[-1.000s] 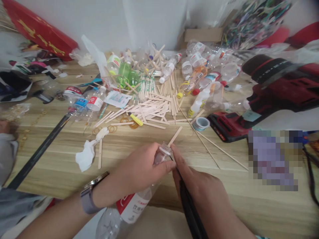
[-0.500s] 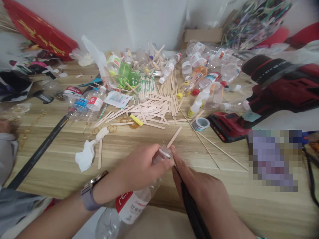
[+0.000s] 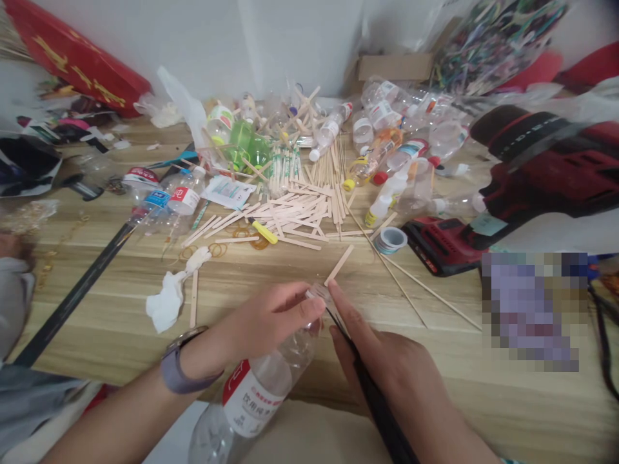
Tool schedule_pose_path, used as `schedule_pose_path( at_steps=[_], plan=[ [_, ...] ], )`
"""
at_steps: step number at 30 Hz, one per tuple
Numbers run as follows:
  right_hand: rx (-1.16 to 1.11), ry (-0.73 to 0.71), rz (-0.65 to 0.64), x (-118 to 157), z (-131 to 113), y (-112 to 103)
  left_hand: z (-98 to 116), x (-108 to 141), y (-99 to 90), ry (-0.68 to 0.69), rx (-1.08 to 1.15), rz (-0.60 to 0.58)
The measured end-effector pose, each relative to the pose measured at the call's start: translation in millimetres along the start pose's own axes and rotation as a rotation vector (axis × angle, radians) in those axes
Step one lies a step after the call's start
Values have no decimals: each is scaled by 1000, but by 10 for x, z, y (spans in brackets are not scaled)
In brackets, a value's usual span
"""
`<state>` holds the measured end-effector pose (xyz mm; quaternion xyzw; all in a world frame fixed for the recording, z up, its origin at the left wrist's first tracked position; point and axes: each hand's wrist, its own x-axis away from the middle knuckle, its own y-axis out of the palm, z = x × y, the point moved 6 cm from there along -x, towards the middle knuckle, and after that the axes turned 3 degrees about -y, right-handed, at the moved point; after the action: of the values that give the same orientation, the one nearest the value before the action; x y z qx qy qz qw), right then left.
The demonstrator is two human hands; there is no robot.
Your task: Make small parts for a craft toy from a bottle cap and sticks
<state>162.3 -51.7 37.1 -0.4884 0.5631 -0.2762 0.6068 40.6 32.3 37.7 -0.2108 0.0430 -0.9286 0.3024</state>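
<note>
Bottle point(image 3: 256, 403) slants at near edge of surface point(image 3: 120, 283), mouth far-right. My left hand point(image 3: 271, 319) wraps neck; right hand point(image 3: 394, 361) part-curled round black tool point(image 3: 370, 386). I judge step as tool work at neck; next move calls for firm left hold.

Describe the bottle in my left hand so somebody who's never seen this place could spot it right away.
At the near side of the pale wood-grain table, find the left hand, its wrist wearing a grey-strapped watch. By the neck it holds a tilted, clear plastic bottle with a red-and-white label. Unlike the plastic bottles farther back, this one is in a hand.
</note>
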Motion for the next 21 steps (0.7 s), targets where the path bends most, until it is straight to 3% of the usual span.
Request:
schedule_pose_path(
  at_steps=[12,21],
  plan=[
    [-9,15,-39,7,-12,27,-74,0,1,-33,89,-17],
    [-93,0,-38,26,-21,18,-55,-27,49,-55,205,-117]
  ],
)
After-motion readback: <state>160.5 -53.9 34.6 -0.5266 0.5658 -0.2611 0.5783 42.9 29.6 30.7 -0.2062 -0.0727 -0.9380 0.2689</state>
